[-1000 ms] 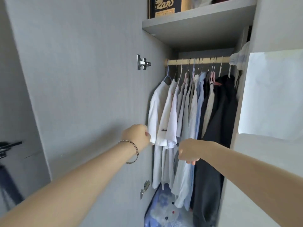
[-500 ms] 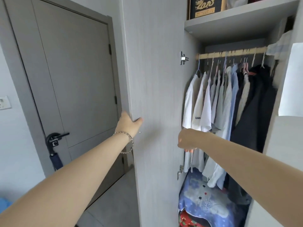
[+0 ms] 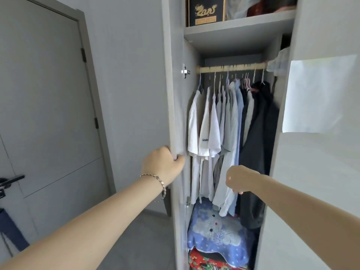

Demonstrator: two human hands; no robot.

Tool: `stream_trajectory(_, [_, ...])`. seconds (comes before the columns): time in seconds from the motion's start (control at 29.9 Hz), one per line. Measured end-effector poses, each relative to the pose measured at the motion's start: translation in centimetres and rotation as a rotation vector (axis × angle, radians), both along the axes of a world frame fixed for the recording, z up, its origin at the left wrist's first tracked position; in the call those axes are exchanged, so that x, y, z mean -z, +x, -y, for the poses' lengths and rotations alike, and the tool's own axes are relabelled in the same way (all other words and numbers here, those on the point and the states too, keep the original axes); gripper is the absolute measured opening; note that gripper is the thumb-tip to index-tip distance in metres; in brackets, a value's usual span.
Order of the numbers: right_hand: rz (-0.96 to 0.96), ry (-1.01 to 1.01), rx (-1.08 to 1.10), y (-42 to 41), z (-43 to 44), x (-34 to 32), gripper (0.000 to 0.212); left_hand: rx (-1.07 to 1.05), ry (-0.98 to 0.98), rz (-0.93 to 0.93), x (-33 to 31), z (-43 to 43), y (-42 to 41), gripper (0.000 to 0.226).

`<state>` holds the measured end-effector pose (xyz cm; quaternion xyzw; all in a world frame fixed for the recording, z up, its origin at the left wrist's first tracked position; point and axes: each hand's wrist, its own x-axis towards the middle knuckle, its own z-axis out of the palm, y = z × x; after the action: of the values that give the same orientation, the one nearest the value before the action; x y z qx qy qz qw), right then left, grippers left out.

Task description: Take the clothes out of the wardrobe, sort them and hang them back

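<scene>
Left grip (image 3: 163, 164): clamped on door (image 3: 178, 114) edge
Right grip (image 3: 239, 180): curled, empty, before shirts (image 3: 209, 133)
Below: blue blanket (image 3: 218, 236)
Box (image 3: 206, 10): gold dragon, writing unreadable

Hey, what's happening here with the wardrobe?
A person stands at an open wardrobe, apparently about to take out its clothes. The left hand grips the edge of the wardrobe door. The right hand is held out in front of the hanging shirts, fingers curled, holding nothing that shows. The clothes all hang on the wooden rail; none is out yet. A blue blanket lies folded below them.
</scene>
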<state>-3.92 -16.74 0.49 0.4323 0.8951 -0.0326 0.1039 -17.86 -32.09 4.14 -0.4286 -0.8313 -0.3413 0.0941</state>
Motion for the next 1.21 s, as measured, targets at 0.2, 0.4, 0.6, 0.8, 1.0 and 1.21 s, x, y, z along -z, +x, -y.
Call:
stream_trajectory(0.2, [0.089,0.063,0.191,5.9,-5.5,-1.4,0.025,0.202,-0.141,-0.288,0.7,-6.5,6.9,0.042])
stream_trajectory(0.4, [-0.262,0.215,0.240,13.5,-12.9,0.2,0.027,0.268,-0.224,-0.248,1.2,-17.0,12.5,0.049])
stream_trajectory(0.6, [-0.323,0.301,0.320,18.6,-20.3,-0.5,0.028,0.185,-0.248,-0.243,0.7,-28.2,15.6,0.053])
stream_trajectory(0.8, [-0.274,0.275,0.320,20.4,-25.2,-0.7,0.030,0.132,-0.284,-0.190,0.9,-34.9,15.8,0.053])
stream_trajectory(1.0, [-0.242,0.258,0.300,20.3,-26.5,-0.5,0.031,0.101,-0.347,-0.229,0.5,-38.6,15.3,0.044])
stream_trajectory(1.21, [-0.201,0.247,0.303,20.6,-25.9,-0.2,0.030,0.102,-0.304,-0.174,0.9,-40.2,14.8,0.044])
